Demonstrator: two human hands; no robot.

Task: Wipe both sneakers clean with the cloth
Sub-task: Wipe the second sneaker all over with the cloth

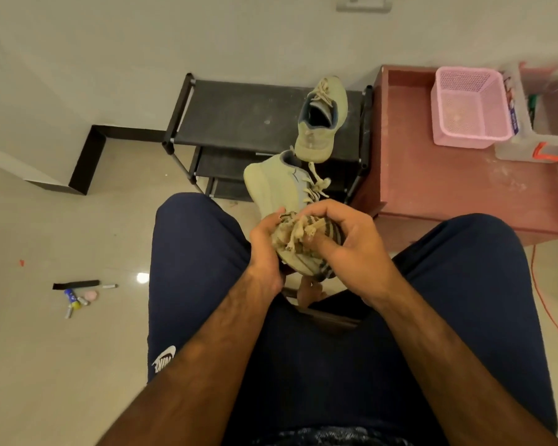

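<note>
One pale green sneaker [277, 188] is held up between my knees, heel pointing away, its laces hanging to the right. My left hand [266, 252] grips its toe end from the left. My right hand [345, 239] holds a bunched, striped, frayed cloth [298, 231] against the toe, fingers curled over it. The second pale green sneaker [322, 120] stands on the top shelf of the black shoe rack [239, 117], its opening facing me, right behind the held one.
A reddish low table [448, 181] stands at the right with a pink basket [467, 107] and a clear storage box [541, 117]. Small items, a marker and batteries [78, 294], lie on the tiled floor at the left. An orange cord [541, 300] runs along the right.
</note>
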